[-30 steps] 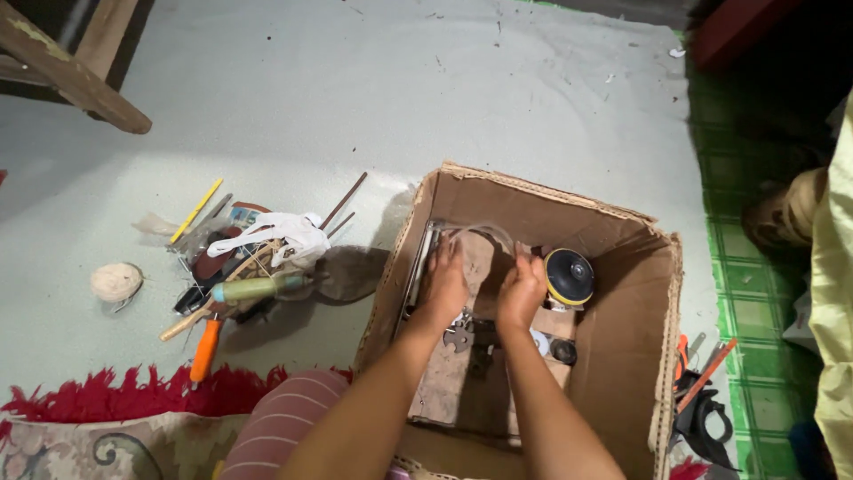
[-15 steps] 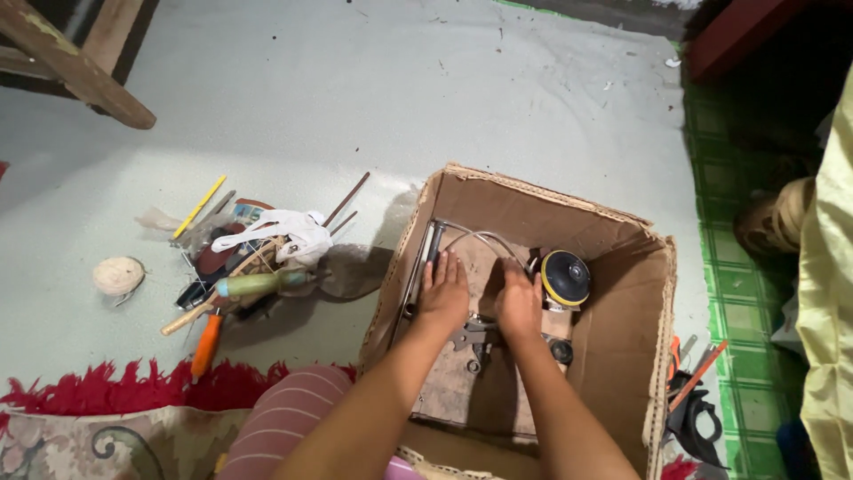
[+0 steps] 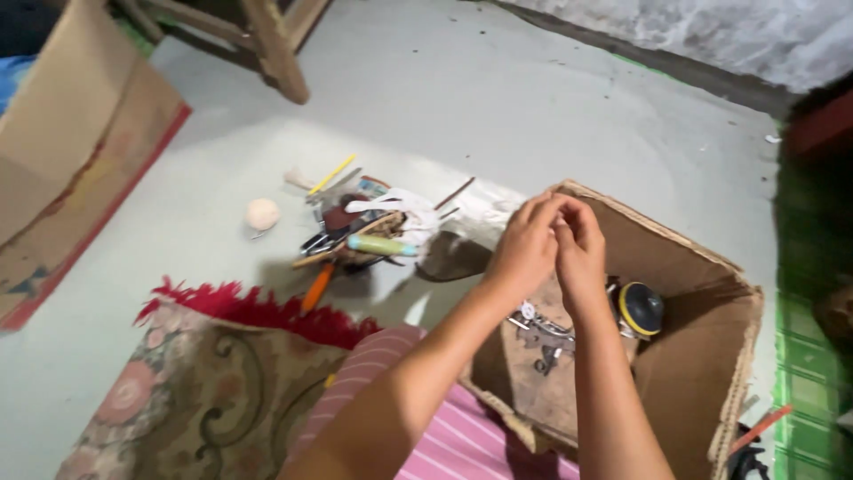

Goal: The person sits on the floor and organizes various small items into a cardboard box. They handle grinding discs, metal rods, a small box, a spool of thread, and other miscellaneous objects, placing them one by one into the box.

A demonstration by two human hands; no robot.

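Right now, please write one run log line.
left hand | touching right hand | raised above cardboard box | grip contents unclear

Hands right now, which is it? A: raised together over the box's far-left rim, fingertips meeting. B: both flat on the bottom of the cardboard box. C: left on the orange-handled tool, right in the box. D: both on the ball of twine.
A: the left hand and right hand are lifted with fingertips touching above the rim of the cardboard box, clear of the tools inside it.
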